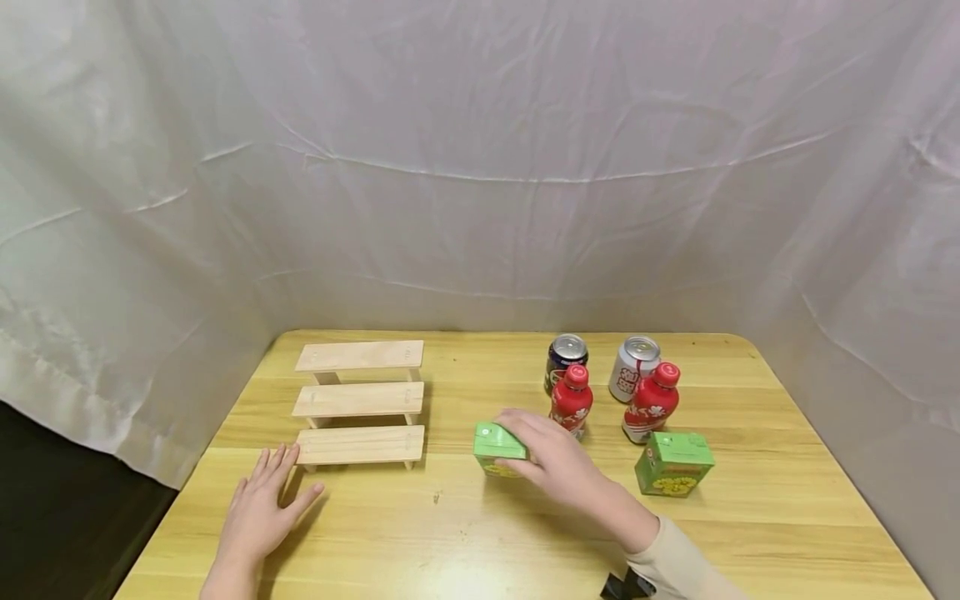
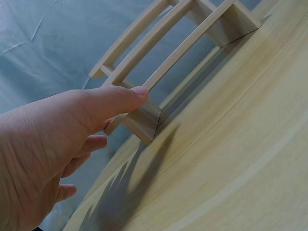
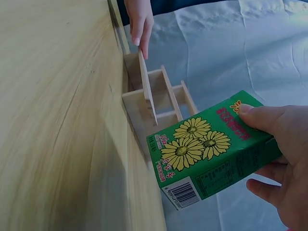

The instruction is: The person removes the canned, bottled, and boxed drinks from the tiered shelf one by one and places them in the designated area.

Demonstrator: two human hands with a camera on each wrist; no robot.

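Observation:
My right hand grips a green drink carton around its upper part, over the middle of the table. In the right wrist view the carton shows yellow flowers and a barcode, with the thumb on its front. My left hand is at the left end of a three-step wooden shelf, fingers extended and thumb spread. Its fingertips appear to touch the lowest step's end. In the left wrist view the thumb overlaps that end. The steps carry nothing.
To the right stand two red bottles, a dark can, a silver-white can and another green carton. The wooden table is enclosed by pale cloth at the back and sides.

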